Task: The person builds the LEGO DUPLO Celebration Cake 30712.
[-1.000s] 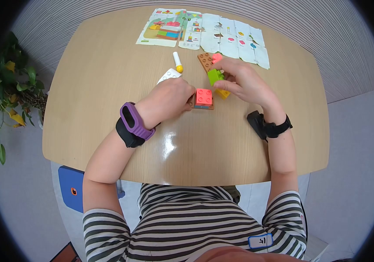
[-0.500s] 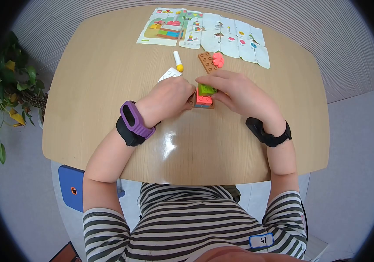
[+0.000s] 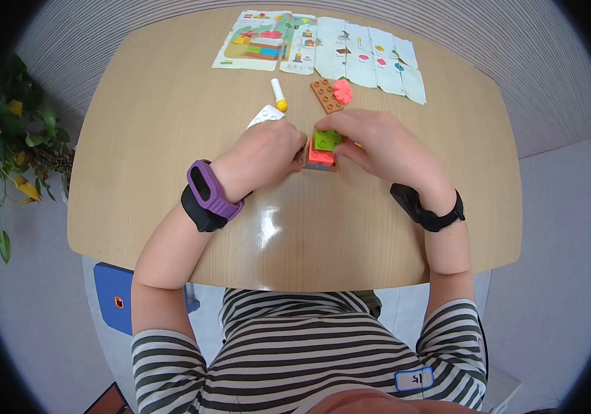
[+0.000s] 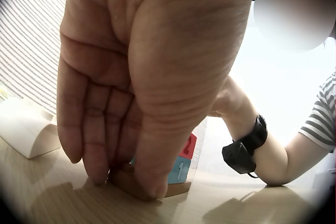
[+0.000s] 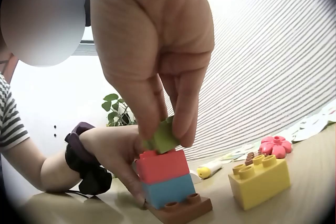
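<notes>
My left hand [image 3: 264, 150] grips the edge of a brown studded plate [image 5: 181, 213], thumb and fingertips down near the tabletop. On that plate stands a blue brick [image 5: 170, 190] marked 1, with a red brick [image 5: 164, 167] marked 2 on top of it. Between thumb and fingers, my right hand [image 3: 381, 146] pinches a green brick [image 5: 165, 138]. It is right at the red brick's top, slightly tilted in the right wrist view, where some red studs show beside it. A yellow brick [image 5: 260, 182] lies on the table under the right hand, mostly hidden in the head view.
Beyond the left hand lie a white arched piece [image 3: 266, 116] and a white stick with a yellow ball end [image 3: 278, 95]. Farther back on the right are another brown studded plate [image 3: 326, 94] and a pink flower piece [image 3: 343, 91]. An unfolded instruction sheet [image 3: 371, 58] covers the far edge.
My right hand has carried the green brick left from beside the yellow brick to over the red brick, then shifted it only slightly. The left hand has kept its hold.
</notes>
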`<state>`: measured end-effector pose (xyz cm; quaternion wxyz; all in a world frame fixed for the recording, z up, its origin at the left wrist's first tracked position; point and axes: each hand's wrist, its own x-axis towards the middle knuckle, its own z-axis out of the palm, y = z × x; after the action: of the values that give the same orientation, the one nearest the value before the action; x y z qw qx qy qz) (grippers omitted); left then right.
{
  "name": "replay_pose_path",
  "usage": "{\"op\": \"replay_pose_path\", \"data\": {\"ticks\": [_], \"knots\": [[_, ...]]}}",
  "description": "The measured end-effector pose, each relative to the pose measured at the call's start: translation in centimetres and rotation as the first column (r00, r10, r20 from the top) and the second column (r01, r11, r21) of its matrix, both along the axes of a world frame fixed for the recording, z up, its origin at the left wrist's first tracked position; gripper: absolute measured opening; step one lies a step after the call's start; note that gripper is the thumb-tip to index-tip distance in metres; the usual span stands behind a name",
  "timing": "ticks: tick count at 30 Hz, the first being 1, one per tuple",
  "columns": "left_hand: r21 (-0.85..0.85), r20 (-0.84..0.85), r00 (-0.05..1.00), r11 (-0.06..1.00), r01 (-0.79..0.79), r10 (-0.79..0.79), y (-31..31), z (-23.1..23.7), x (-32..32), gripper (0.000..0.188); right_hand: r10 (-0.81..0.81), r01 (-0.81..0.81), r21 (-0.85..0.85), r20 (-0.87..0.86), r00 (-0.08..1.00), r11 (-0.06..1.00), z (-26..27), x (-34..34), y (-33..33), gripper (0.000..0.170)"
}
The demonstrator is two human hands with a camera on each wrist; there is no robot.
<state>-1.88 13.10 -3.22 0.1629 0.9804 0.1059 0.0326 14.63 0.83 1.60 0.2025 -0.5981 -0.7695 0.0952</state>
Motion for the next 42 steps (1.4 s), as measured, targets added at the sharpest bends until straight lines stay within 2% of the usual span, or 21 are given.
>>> {"op": "replay_pose_path", "data": {"ticks": [5,17,26,37,40,42], "knots": [[0.001,0.006,1.000,1.000,-0.002,0.002,-0.01,-0.02,0.00,0.021,0.004,-0.005,-0.008,-0.041,0.999,1.000,0.05,0.05,0.09,0.023],[0.001,0.006,1.000,1.000,-0.007,0.007,-0.04,0.02,-0.01,0.022,0.005,-0.007,-0.031,-0.081,0.997,0.999,0.49,-0.11,0.01,0.026],[0.005,-0.001,1.000,1.000,-0.013,0.013,-0.02,-0.15,0.07,0.023,0.021,-0.024,-0.059,-0.039,0.999,0.998,-0.11,0.09,0.22,0.029],[0.000,-0.028,1.000,1.000,-0.011,0.011,0.06,-0.20,0.18,0.024,0.060,-0.065,-0.075,-0.067,0.996,0.995,0.11,0.06,0.04,0.026],[-0.015,-0.028,1.000,1.000,-0.003,0.002,0.09,-0.12,0.17,0.024,0.061,-0.066,-0.075,-0.076,0.995,0.995,0.08,0.07,0.05,0.026],[-0.012,0.036,0.999,1.000,-0.006,0.006,0.04,-0.38,0.15,0.014,0.059,-0.066,-0.073,-0.083,0.995,0.995,-0.01,0.08,0.05,0.025]]}}
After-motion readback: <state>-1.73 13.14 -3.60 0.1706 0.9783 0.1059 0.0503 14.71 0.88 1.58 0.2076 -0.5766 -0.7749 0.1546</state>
